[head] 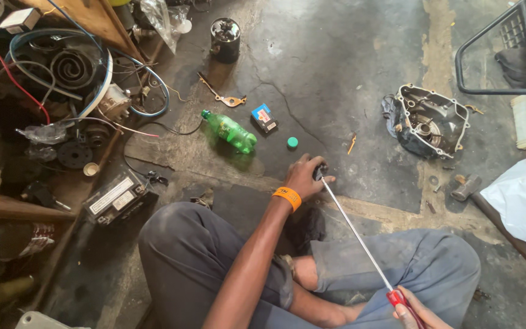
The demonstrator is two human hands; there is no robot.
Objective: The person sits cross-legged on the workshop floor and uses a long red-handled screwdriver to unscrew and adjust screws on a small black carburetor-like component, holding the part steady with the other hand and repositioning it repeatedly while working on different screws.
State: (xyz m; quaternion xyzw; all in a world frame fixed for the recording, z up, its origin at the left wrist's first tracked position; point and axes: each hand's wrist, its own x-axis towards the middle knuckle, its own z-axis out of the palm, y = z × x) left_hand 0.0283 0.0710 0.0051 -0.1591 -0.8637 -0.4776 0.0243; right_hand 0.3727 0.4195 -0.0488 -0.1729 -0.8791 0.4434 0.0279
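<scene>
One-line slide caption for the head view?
Seated on a workshop floor, left hand steadies a small part while right hand holds a long red-handled screwdriver to it.

A green plastic bottle (230, 131) lies on its side on the concrete floor (336, 55) near the middle of the frame, its green cap (292, 142) apart to its right. A small blue and red box (264, 117) sits just above. An engine cover (431, 121) lies at right, a hammer (467, 186) below it. At upper left, coiled hoses and wires (74, 67) pile up; a black battery (115, 197) rests at lower left.
</scene>
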